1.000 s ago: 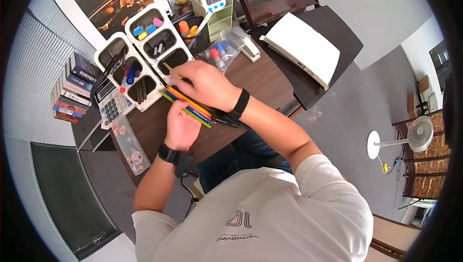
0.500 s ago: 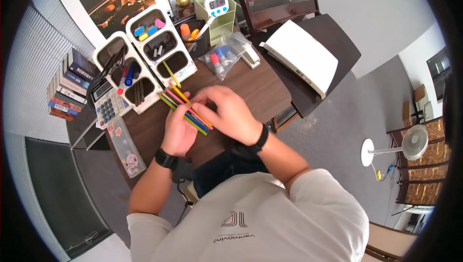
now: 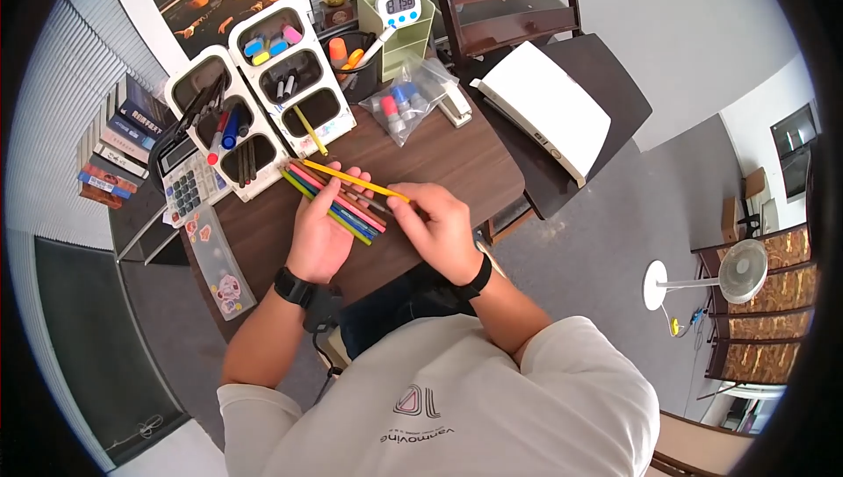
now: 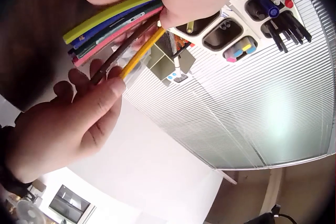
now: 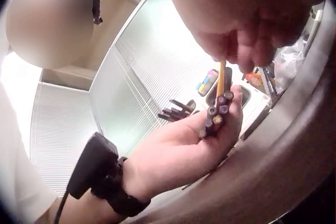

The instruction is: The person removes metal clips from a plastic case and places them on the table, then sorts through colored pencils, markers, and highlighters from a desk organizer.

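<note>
My left hand holds a fanned bundle of coloured pencils, with green, blue, pink and brown ones showing, thumb across them. Between thumb and fingers my right hand pinches the near end of a yellow pencil. That pencil slants across the top of the bundle, its far end by the left hand's fingers. In the left wrist view, the yellow pencil lies beside a brown one. A yellow-green pencil leans in the near right compartment of the white desk organizer.
Other compartments hold highlighters, pens and markers. Behind stand a mesh pen cup and a digital timer. A clear bag and a stapler lie right; a calculator and pencil case left.
My right hand came back from the organizer, where the yellow-green pencil was left leaning in a compartment. It then took the yellow pencil's end and swung it rightward, away from the bundle's line.
</note>
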Available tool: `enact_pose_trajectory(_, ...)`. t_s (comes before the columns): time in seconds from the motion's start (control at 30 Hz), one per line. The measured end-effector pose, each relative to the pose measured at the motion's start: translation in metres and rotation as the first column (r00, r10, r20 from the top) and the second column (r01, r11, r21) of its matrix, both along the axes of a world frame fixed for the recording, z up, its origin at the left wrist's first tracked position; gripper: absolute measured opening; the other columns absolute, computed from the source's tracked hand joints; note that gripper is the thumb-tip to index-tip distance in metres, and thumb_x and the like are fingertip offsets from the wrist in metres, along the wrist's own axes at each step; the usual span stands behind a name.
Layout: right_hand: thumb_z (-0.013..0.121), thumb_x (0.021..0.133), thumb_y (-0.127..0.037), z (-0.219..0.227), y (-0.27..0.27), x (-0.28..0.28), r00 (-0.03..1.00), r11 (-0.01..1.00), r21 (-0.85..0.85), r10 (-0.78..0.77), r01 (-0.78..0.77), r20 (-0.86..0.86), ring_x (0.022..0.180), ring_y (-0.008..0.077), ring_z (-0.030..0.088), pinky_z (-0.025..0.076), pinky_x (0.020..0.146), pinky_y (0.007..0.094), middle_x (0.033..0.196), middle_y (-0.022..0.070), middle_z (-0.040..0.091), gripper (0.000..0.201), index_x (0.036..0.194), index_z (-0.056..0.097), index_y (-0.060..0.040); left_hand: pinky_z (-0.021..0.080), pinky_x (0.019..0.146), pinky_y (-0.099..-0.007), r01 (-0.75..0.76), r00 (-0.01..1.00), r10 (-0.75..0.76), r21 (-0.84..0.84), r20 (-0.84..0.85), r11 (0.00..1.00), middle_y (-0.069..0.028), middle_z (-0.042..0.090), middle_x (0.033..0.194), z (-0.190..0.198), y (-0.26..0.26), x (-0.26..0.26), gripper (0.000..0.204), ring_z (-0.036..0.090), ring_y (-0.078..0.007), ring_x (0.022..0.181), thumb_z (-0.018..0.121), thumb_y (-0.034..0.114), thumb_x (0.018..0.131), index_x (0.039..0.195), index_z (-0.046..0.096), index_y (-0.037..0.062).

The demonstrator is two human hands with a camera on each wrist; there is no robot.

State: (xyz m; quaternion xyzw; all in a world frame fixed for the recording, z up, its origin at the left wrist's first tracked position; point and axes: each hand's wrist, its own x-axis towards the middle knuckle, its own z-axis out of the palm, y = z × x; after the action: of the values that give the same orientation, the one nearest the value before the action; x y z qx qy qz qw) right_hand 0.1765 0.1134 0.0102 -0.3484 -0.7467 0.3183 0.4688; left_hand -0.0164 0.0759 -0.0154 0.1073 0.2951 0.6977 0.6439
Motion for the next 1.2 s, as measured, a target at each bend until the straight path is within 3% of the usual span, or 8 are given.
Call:
enact_pose_trajectory(0.07,0.076,0.093,0.002,0.0,0.001,0.01,0.993,0.999,-0.052,-0.004,-0.002,-0.116,0.082,0.0158,0.07,0.053,0.071,0.0284,0.092,0.0092,0.074,0.018,0.11,0.078,-0.0019,0.045,0.117,-0.0463,-0.002,1.0,0.002,-0.005,-0.003,1.0,-0.0133,0.06,0.142,0.002,-0.001,-0.003,0.035,0.056,-0.0279,0.137,0.054,0.015,0.111,0.146,0.052,0.0088)
enact_pose_trajectory(0.2,0.07,0.096,0.007,0.006,-0.002,0.021,0.857,0.985,-0.12,0.047,-0.126,-0.514,0.094,0.0187,0.072,0.055,0.084,0.0305,0.104,0.0134,0.075,0.021,0.116,0.074,0.0045,0.043,0.119,-0.0462,-0.001,0.998,0.002,0.019,-0.059,1.0,-0.0139,0.051,0.157,0.006,0.003,-0.006,0.049,0.051,-0.0265,0.142,0.051,0.017,0.113,0.16,0.041,0.0094)
enact_pose_trajectory(0.4,0.076,0.09,0.002,0.023,0.032,-0.017,0.98,0.986,0.118,-0.092,0.114,-0.175,0.088,0.023,0.074,0.057,0.079,0.0312,0.093,0.0134,0.074,0.025,0.115,0.076,-0.0014,0.043,0.119,-0.0462,-0.028,0.996,0.032,0.052,-0.084,0.998,-0.0139,0.054,0.154,0.01,0.001,-0.006,0.051,0.055,-0.0247,0.137,0.054,0.014,0.111,0.16,0.04,0.0106)
enact_pose_trajectory(0.57,0.072,0.092,-0.002,0.021,0.068,-0.05,0.997,0.944,0.328,0.001,-0.026,0.076,0.092,0.0314,0.075,0.059,0.081,0.0378,0.101,0.0197,0.074,0.03,0.122,0.073,-0.0018,0.046,0.115,-0.0466,-0.056,0.992,0.06,0.044,-0.114,0.997,-0.0139,0.06,0.143,0.01,0.002,-0.006,0.051,0.059,-0.0259,0.132,0.058,0.012,0.109,0.157,0.041,0.0093)
enact_pose_trajectory(0.8,0.066,0.098,-0.006,0.027,0.063,-0.072,0.958,0.954,-0.119,0.283,-0.277,0.036,0.08,0.0305,0.077,0.061,0.073,0.0389,0.102,0.021,0.073,0.029,0.126,0.07,0.0016,0.048,0.108,-0.041,-0.074,0.988,0.089,0.12,-0.124,0.99,-0.0078,0.061,0.132,0.006,0.007,-0.008,0.038,0.059,-0.0199,0.122,0.053,0.013,0.11,0.147,0.05,0.0068)
enact_pose_trajectory(0.83,0.065,0.099,-0.006,0.02,0.067,-0.075,0.968,0.967,0.068,0.242,-0.246,0.061,0.076,0.0274,0.077,0.062,0.072,0.0369,0.101,0.0203,0.073,0.029,0.127,0.07,0.0013,0.047,0.109,-0.0407,-0.082,0.987,0.096,0.111,-0.125,0.99,-0.0073,0.061,0.134,0.002,0.006,-0.01,0.041,0.059,-0.0196,0.124,0.052,0.013,0.11,0.15,0.048,0.0066)
enact_pose_trajectory(1.03,0.066,0.096,-0.015,0.02,0.062,-0.077,0.96,0.961,-0.018,0.276,-0.275,0.05,0.096,0.0404,0.073,0.059,0.085,0.0455,0.106,0.0215,0.075,0.029,0.122,0.072,-0.0018,0.044,0.116,-0.0398,-0.139,0.972,0.159,0.124,-0.172,0.982,-0.0067,0.059,0.142,0.016,0.007,-0.005,0.054,0.055,-0.0192,0.134,0.051,0.011,0.11,0.161,0.038,0.0056)
enact_pose_trajectory(1.2,0.067,0.096,-0.013,0.017,0.059,-0.078,0.968,0.967,0.046,0.251,-0.252,0.033,0.097,0.0393,0.073,0.059,0.084,0.045,0.108,0.0202,0.074,0.028,0.122,0.072,-0.0035,0.042,0.118,-0.0404,-0.121,0.963,0.154,0.154,-0.222,0.981,-0.0069,0.057,0.144,0.013,0.004,-0.008,0.057,0.054,-0.019,0.138,0.051,0.01,0.11,0.164,0.034,0.0045)
